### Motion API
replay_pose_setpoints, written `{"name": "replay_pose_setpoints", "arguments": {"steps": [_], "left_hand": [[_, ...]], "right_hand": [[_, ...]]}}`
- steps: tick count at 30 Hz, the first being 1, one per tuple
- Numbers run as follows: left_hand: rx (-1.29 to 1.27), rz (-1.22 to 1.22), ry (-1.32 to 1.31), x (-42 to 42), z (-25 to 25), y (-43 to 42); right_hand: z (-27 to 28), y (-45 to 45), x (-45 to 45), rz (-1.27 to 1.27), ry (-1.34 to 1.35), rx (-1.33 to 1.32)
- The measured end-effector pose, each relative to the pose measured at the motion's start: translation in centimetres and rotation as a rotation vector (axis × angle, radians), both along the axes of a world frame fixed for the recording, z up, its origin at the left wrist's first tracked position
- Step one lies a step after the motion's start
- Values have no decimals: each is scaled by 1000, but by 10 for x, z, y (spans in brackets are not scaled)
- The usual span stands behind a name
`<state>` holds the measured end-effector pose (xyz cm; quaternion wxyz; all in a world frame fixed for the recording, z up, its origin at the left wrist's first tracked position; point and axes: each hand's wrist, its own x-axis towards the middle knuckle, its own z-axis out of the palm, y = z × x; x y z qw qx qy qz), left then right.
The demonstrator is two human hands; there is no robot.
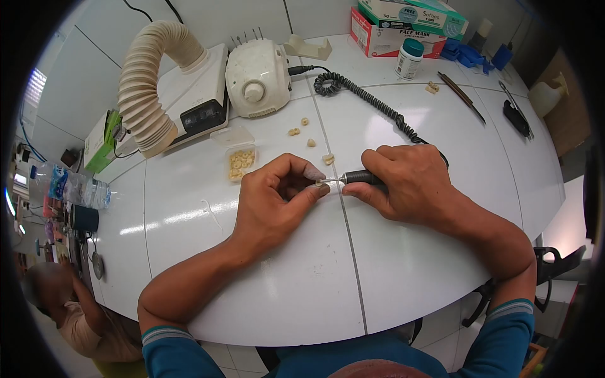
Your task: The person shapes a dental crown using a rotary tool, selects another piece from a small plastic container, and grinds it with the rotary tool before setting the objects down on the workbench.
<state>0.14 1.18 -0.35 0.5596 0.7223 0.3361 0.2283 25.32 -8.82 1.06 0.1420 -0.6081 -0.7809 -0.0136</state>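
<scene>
My left hand (268, 198) pinches a small cream tooth-like piece (319, 183) between thumb and fingertips, which cover most of it. My right hand (409, 183) is wrapped around a black rotary handpiece (361, 177). The thin metal bit (332, 181) points left and reaches the piece; whether it touches cannot be made out. Just beyond the fingertips lies a loose cream tooth piece (328, 159), with several more scattered farther back. A small clear box (230, 171) with its lid open, left of the handpiece, holds several similar pieces.
A white motor unit (255, 75) stands at the back, its coiled black cord (372, 97) running rightward. Left of it arches a ribbed hose (138, 82). Mask boxes (397, 39), a green-lidded bottle (408, 62) and a slim brown tool (463, 97) sit back right. Another person (94, 321) sits at left.
</scene>
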Motion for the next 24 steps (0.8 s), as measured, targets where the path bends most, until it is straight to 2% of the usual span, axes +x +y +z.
{"name": "replay_pose_setpoints", "arguments": {"steps": [24], "left_hand": [[-19,7,-2,0,0,-1]], "right_hand": [[3,0,-1,-20,-9,-48]]}}
